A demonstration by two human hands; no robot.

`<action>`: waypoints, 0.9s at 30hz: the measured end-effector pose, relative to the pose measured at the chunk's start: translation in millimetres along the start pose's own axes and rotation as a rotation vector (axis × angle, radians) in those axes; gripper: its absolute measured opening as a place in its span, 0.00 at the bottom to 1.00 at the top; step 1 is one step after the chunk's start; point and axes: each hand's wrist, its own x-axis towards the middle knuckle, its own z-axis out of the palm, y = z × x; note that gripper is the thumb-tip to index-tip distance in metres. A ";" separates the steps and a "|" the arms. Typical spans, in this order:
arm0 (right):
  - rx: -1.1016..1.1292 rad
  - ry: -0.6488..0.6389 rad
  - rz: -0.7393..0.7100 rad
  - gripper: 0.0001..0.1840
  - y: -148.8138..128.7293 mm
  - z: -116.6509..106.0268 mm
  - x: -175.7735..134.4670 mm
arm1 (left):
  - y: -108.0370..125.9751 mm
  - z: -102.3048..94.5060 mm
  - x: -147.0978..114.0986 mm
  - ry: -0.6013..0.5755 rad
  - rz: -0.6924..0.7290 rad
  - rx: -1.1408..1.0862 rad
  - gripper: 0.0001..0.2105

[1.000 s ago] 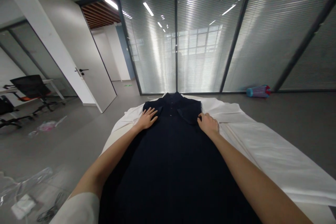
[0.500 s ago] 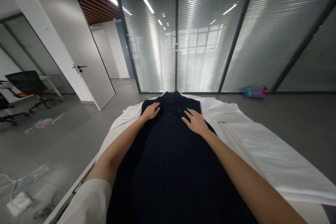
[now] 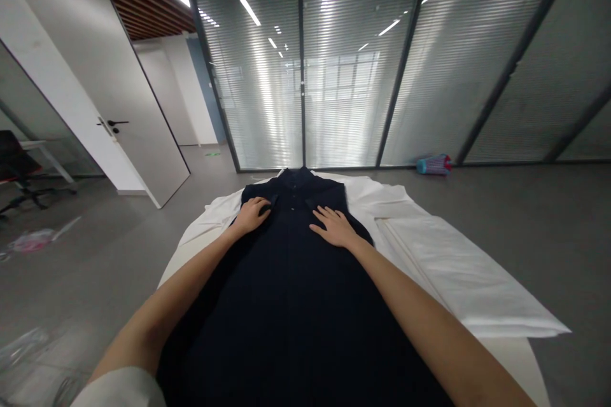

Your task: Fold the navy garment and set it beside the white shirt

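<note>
A dark navy sleeveless garment (image 3: 286, 292) with a stand-up collar and small front buttons lies spread out lengthwise before me, its collar at the far end. On its upper left chest rests my left hand (image 3: 251, 215), fingers slightly curved and the thumb apart from them. My right hand (image 3: 334, 226) lies on the upper right chest with spread fingers, palm down. Neither hand holds anything that I can see. White cloth (image 3: 382, 197) lies beneath the garment and shows on both sides; a folded white piece (image 3: 458, 267) is to the right.
The pale table (image 3: 518, 362) shows its edge at the lower right. An open door (image 3: 119, 95) is at the left, with an office chair (image 3: 21, 168) beyond. Plastic wrapping (image 3: 33, 240) and a blue-pink bundle (image 3: 433, 165) lie on the floor. A glass partition (image 3: 344, 76) stands behind.
The view has turned a little to the right. My left hand has slid slightly nearer to me on the chest, its fingers more curved. My right hand stays spread on the garment.
</note>
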 end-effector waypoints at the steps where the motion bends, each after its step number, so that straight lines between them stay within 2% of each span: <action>1: 0.000 0.010 0.000 0.38 -0.1 -0.1 -0.6 | -3.0 -11.2 -17.0 -0.001 -0.008 0.002 0.19; 5: -0.073 0.080 -0.007 0.33 -8.6 -6.1 -5.7 | -21.0 -52.7 -102.3 -0.149 -0.154 -0.061 0.17; 8: -0.211 0.139 -0.046 0.28 -23.6 -18.6 -14.2 | -30.2 -70.2 -171.0 -0.244 -0.215 -0.106 0.19; 12: -0.311 0.103 -0.057 0.21 -40.6 -45.9 -37.4 | -21.5 -77.5 -253.4 -0.374 -0.145 -0.219 0.20; 15: -0.245 0.011 -0.029 0.16 -40.9 -70.2 -69.9 | -6.6 -78.3 -303.9 -0.297 -0.010 -0.194 0.17; 18: -0.164 -0.131 0.044 0.11 -31.5 -89.2 -112.8 | 3.8 -77.2 -340.0 -0.125 0.116 -0.108 0.16; 20: -0.121 -0.231 0.109 0.09 -23.6 -95.4 -142.7 | 7.6 -76.5 -356.0 -0.057 0.165 -0.060 0.16; 22: -0.064 -0.288 0.145 0.08 -16.8 -95.9 -170.7 | 10.2 -76.6 -367.1 -0.039 0.165 -0.033 0.18; 24: -0.003 -0.291 0.180 0.09 -12.3 -92.5 -195.1 | 11.8 -77.1 -374.3 -0.040 0.134 -0.026 0.20; 27: 0.038 -0.272 0.311 0.15 -11.0 -87.0 -222.9 | 11.3 -76.9 -379.7 -0.047 0.140 -0.049 0.19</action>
